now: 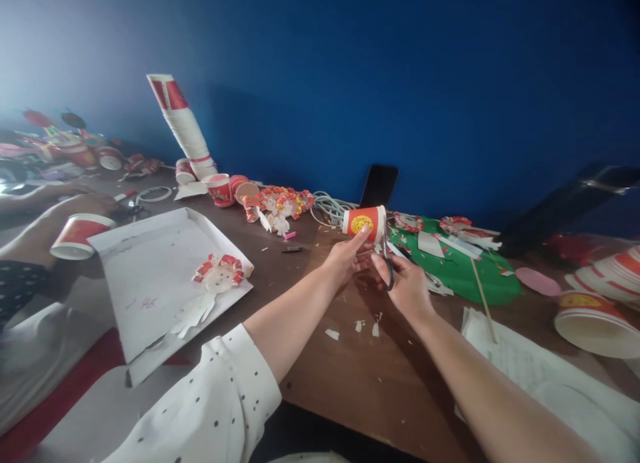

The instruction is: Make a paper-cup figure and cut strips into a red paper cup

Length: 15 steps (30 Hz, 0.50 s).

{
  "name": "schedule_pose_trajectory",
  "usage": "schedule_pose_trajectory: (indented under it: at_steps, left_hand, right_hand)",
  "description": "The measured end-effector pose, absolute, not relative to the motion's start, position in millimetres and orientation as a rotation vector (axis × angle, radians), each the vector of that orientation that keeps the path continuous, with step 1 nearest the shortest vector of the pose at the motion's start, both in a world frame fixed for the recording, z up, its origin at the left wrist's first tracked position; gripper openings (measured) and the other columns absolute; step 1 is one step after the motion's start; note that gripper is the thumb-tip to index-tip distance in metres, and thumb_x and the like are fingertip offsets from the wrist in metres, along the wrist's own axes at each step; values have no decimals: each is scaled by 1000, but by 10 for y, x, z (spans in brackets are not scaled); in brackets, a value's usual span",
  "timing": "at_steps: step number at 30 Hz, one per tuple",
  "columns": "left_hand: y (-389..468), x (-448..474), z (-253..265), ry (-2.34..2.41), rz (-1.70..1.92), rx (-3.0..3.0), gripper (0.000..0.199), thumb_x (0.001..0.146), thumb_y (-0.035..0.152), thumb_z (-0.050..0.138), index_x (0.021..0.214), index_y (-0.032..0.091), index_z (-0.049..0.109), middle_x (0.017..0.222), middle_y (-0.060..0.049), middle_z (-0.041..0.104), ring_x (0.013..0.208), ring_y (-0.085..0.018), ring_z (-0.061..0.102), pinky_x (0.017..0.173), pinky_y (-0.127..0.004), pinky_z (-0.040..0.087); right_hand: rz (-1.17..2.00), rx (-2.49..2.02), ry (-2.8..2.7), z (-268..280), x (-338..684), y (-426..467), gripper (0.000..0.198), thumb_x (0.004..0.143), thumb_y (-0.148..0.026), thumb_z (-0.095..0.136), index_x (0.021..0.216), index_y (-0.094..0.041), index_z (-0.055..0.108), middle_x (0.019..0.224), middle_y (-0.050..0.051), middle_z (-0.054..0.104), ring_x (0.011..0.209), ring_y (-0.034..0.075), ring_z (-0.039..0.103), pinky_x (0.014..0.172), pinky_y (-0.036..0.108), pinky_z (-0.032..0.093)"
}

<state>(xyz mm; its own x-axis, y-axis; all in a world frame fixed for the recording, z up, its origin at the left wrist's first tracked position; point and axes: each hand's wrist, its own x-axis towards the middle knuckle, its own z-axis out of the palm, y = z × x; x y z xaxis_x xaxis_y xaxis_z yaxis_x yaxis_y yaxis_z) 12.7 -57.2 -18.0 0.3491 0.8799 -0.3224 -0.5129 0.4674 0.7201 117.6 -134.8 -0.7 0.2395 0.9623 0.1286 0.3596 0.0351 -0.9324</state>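
Above the brown table, my left hand (pixel 346 258) grips a red and white paper cup (pixel 364 224) with a yellow emblem, its rim turned to the right. My right hand (pixel 406 283) holds scissors (pixel 389 271) by their dark handles. The blades stand upright at the cup's rim; whether they are cutting into it I cannot tell. Below both hands, small white paper scraps (pixel 332 334) lie on the table.
A leaning stack of paper cups (pixel 186 131) stands by the blue wall, near a phone (pixel 381 185). Right are a green sheet (pixel 467 283), papers (pixel 525 363) and more cups (pixel 597 323). At left, a co-worker's arm (pixel 55 213) reaches beside a white box lid (pixel 150 276) with cut paper pieces.
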Motion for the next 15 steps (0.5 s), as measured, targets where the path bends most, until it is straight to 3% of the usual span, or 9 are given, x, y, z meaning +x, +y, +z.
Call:
schedule_pose_trajectory:
  at_steps: [8, 15]
  left_hand:
    - [-452, -13, -138, 777, 1159, 549, 58, 63, 63, 69, 99, 19, 61, 91, -8, 64, 73, -16, 61, 70, -33, 52]
    - [-430, -56, -144, 768, 1280, 681, 51, 67, 51, 72, 105, 22, 57, 93, -5, 65, 76, -16, 63, 68, -29, 52]
  right_hand:
    - [822, -1501, -1333, -55, 1143, -1351, 42, 71, -57, 66, 78, -16, 67, 49, 0, 57, 43, 14, 52, 44, 25, 42]
    - [906, -1465, -1301, -127, 1182, -1326, 40, 69, -53, 70, 85, -16, 70, 51, -1, 58, 44, 14, 54, 44, 25, 44]
